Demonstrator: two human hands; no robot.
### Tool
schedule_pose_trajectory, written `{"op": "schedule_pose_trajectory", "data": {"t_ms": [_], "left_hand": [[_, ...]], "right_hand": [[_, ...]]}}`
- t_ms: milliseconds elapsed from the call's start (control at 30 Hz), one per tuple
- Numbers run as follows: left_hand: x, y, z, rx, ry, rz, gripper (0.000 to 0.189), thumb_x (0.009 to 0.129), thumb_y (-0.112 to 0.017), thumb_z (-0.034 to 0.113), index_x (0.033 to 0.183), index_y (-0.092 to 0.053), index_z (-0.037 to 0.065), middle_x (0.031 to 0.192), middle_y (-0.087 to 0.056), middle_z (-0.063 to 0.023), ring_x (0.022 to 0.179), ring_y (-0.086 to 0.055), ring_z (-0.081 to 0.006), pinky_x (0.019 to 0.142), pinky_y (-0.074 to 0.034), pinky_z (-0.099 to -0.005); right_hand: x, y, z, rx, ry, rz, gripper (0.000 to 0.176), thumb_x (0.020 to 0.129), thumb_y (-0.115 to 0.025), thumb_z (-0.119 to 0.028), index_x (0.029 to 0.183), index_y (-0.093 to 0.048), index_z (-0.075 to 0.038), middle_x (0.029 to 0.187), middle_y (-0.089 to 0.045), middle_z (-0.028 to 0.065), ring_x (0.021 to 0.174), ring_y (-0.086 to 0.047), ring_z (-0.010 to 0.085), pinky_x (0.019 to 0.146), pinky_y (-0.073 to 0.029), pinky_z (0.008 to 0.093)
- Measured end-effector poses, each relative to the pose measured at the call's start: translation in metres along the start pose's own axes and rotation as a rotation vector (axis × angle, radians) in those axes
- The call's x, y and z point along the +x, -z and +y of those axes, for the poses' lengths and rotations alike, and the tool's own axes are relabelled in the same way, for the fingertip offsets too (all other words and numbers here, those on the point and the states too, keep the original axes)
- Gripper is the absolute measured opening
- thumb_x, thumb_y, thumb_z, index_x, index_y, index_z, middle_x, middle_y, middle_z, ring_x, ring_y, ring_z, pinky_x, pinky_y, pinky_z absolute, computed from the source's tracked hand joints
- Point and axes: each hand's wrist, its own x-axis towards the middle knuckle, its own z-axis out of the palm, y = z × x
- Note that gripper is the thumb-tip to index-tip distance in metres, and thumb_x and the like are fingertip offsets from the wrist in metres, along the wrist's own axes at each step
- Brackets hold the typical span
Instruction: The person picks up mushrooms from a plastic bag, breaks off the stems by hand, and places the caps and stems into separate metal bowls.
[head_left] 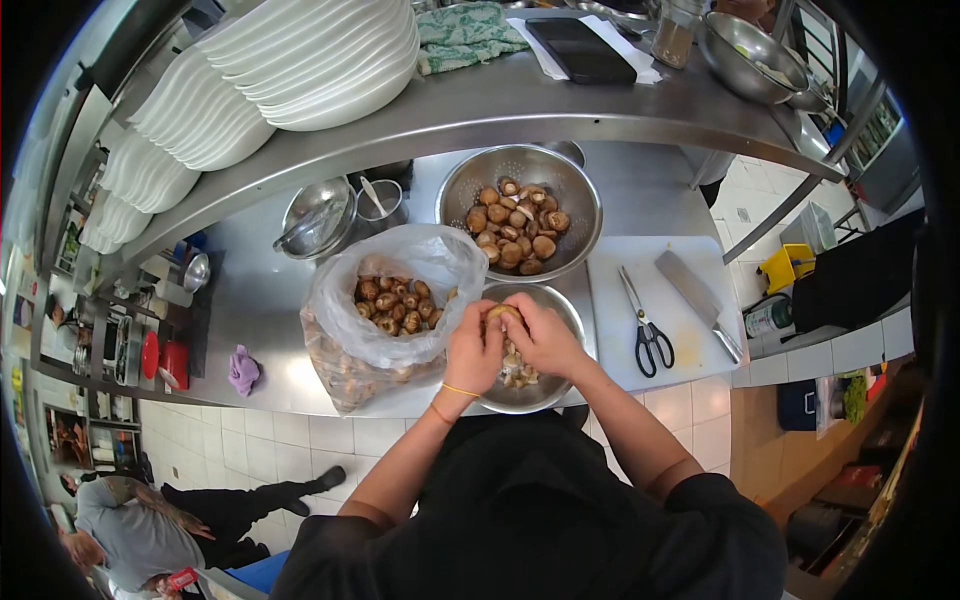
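Note:
My left hand [474, 350] and my right hand [545, 340] meet over a steel bowl [572, 312], fingers closed around one brown mushroom [504, 312]. Pale cut pieces that look like mushroom stems [520, 374] lie in that bowl. Just beyond stands a steel colander [452, 195] with several brown mushroom caps [518, 225] in it. To the left of my hands, a clear plastic bag [340, 265] gapes wide, and more mushrooms [398, 305] fill it. My fingers partly cover the held mushroom, so its stem is hidden.
On the right, a white cutting board [615, 270] bears black-handled scissors [645, 325] and a cleaver [697, 300]. Steel pots [322, 215] stand behind the bag. Stacked white plates [320, 70] and a phone [580, 50] occupy the overhead shelf. Someone [140, 530] sits at lower left.

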Motion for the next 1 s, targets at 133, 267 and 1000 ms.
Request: {"op": "schedule_pose_trajectory", "data": {"t_ms": [133,267,1000], "left_hand": [[0.006,-0.004,-0.003,0.101,-0.010,-0.012,0.016,0.102,-0.051,0.012,0.114,-0.056,0.002,0.094,-0.063,-0.0053,0.073,-0.060,-0.0105,0.064,-0.050,-0.0254],[0.017,0.001,0.002,-0.227,0.164,-0.082,0.018,0.103,-0.050,0.013,0.115,-0.056,0.001,0.092,-0.062,-0.0046,0.075,-0.059,-0.0116,0.066,-0.051,-0.0273],[0.078,0.108,-0.116,1.579,0.251,0.055,0.032,0.089,-0.056,0.023,0.111,-0.068,0.003,0.120,-0.057,-0.0160,0.113,-0.051,-0.0354,0.082,-0.051,-0.0408]], "right_hand": [[0.001,-0.003,0.006,0.011,-0.009,0.102,0.021,0.102,-0.051,-0.022,0.111,-0.054,-0.003,0.082,-0.066,0.0124,0.065,-0.063,0.0280,0.060,-0.048,0.0370],[0.002,0.004,0.001,0.813,-0.356,0.107,0.021,0.105,-0.045,-0.022,0.102,-0.058,-0.006,0.070,-0.051,-0.0035,0.056,-0.044,0.0025,0.048,-0.035,0.0192],[-0.006,0.014,0.024,0.501,-0.525,-0.115,0.020,0.098,-0.058,-0.018,0.108,-0.062,0.000,0.084,-0.066,0.0055,0.066,-0.058,0.0091,0.061,-0.050,0.0254]]}}
